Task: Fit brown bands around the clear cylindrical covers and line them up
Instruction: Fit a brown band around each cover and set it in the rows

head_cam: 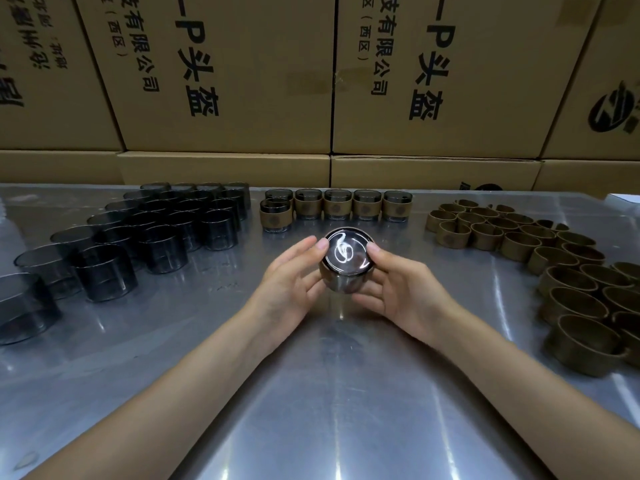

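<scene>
Both hands hold one clear smoky cylindrical cover [346, 259] above the middle of the metal table [311, 393], its closed end facing up with a bright swirl of reflected light. My left hand [294, 275] cups its left side, fingers curled round it. My right hand [398, 282] grips its right side with thumb on the rim. A brown band seems to sit round its lower part, mostly hidden by my fingers. Several banded covers [336, 207] stand in a row at the back centre.
Several bare dark covers [156, 233] stand in rows at the left. A heap of loose brown bands [540, 251] spreads over the right side. Stacked cardboard boxes [311, 81] wall off the far edge of the table.
</scene>
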Demonstrator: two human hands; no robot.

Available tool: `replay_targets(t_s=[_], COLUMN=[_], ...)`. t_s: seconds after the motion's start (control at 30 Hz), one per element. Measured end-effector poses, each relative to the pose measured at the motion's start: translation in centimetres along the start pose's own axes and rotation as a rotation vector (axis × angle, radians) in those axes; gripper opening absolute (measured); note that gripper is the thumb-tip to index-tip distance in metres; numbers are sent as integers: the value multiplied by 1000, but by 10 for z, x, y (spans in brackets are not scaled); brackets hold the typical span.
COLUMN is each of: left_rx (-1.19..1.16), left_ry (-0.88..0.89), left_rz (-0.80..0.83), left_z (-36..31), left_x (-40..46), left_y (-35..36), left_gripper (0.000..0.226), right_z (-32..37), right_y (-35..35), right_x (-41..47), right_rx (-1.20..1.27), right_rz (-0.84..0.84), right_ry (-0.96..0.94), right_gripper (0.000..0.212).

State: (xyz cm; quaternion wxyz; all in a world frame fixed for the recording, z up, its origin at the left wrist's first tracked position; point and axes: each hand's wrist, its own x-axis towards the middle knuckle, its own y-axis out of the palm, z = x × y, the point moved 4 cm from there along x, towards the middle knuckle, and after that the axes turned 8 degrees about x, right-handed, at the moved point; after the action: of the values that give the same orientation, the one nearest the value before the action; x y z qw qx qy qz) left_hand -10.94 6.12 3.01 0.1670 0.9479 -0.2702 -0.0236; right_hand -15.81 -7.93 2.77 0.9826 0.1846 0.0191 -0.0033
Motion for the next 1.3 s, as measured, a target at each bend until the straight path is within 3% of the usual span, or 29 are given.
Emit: replay_targets(t_s=[0.1, 0.2, 0.3, 0.4, 0.63, 0.73, 0.8, 0.93, 1.07, 1.3], left_rx=[105, 93, 15, -21, -13, 11, 172, 399, 453, 440], left_ry=[-126, -201, -175, -141, -85, -113, -85, 236, 433, 421], left_rz=[134, 224, 317, 393, 427, 298, 135, -119, -239, -216], left_z=[5, 8, 5, 3, 0, -1, 0, -4, -12, -16], left_x=[-3, -6, -8, -11, -13, -12, -11, -18, -28, -30], left_y=[5, 7, 7, 10, 13, 12, 13, 29, 32, 36], left_gripper=[54, 54, 50, 61, 62, 54, 59, 54, 54, 52], right_z=[2, 1, -1, 2, 5, 5, 4, 8, 12, 12], right_y=[-6, -5, -1, 4, 5, 6, 12, 29, 38, 35], right_x=[-3, -5, -8, -11, -14, -9, -8, -15, -20, -19], right_rx=[161, 221, 241, 248, 231, 198, 48, -64, -89, -152], right_rz=[105, 229, 314, 357, 338, 157, -35, -276, -286, -316], right_ry=[33, 66, 79, 43, 14, 27, -60, -357, -444, -442], right_gripper=[26, 43, 53, 53, 54, 62, 55, 50, 50, 52])
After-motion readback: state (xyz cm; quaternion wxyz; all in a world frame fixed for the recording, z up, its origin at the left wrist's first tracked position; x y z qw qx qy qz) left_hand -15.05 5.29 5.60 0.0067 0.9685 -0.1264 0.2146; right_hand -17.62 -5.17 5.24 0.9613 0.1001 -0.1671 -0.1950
